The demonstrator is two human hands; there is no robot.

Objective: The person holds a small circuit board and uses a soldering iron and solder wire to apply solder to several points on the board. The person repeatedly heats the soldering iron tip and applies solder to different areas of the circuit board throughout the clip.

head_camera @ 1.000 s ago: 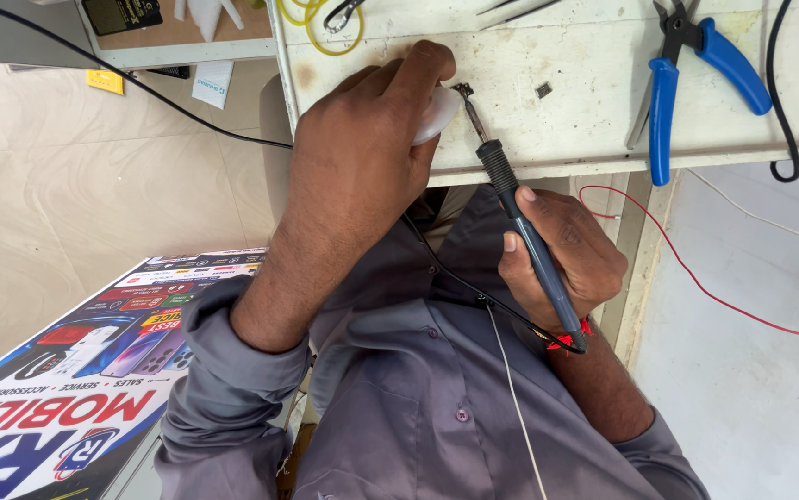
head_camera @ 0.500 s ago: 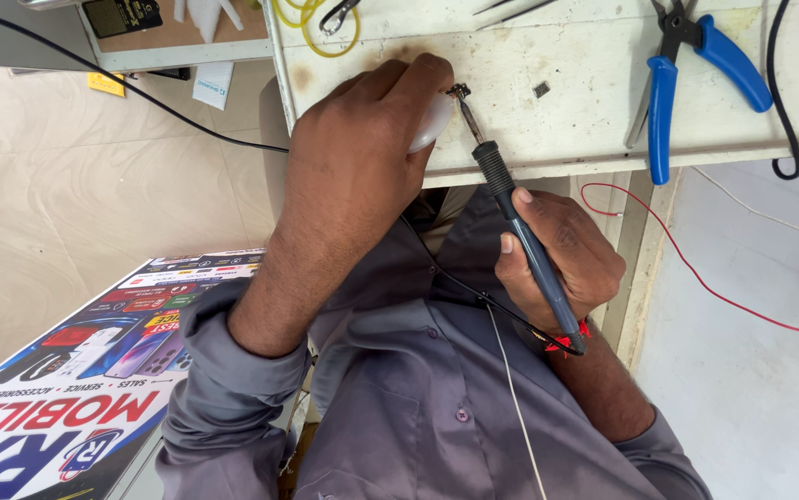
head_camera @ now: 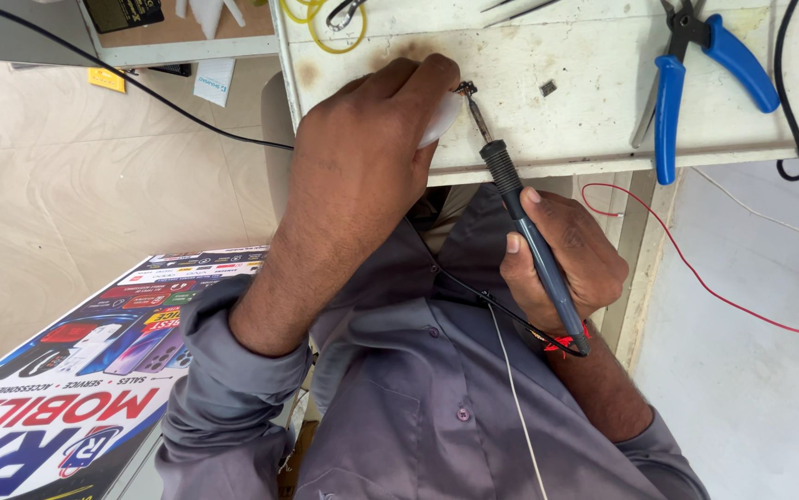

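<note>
The person leans over the edge of a stained white bench [head_camera: 585,130], both hands busy at one small spot. The right hand [head_camera: 561,264] is wrapped around a soldering iron [head_camera: 529,231], a slim tool with a dark blue-grey handle, a ribbed black collar and a thin metal shaft that runs up toward eleven o'clock. A black cord leaves the handle's lower end beside a red band at the wrist. The iron's tip rests on a tiny dark part [head_camera: 464,89] that looks like a knot of fine wire or a small component; it is too small to make out further.

The left hand [head_camera: 362,176] is curled over, fingertips pressed down just at nine o'clock of that part, pinching a small white piece [head_camera: 441,118], rounded and smooth, mostly hidden under the fingers.

At three o'clock of the tip a little dark chip [head_camera: 548,88] lies alone on the bench. Farther that way lie blue-handled pliers [head_camera: 673,102], handles spread, one hanging over the bench edge. A red wire [head_camera: 696,273] loops below the bench. At seven o'clock, a printed poster [head_camera: 75,389] with phone pictures lies flat.
</note>
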